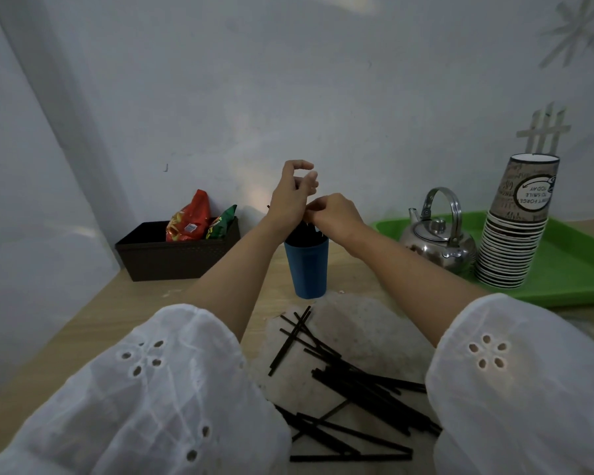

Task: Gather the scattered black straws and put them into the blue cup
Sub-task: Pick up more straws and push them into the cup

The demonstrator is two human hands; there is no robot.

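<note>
Nearer the person than the hands, many black straws [350,382] lie scattered on the tabletop [83,323]. Directly under the hands stands the blue cup [307,269], holding upright straws [306,233]. The right hand [335,214] pinches their tops. The left hand [292,195] curls just above; whether it holds anything I cannot tell. A sideways tug could tip the narrow cup and spill them.

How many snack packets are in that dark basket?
2: a red packet at left, a green packet right of it, both in the dark basket. More may hide inside.
</note>
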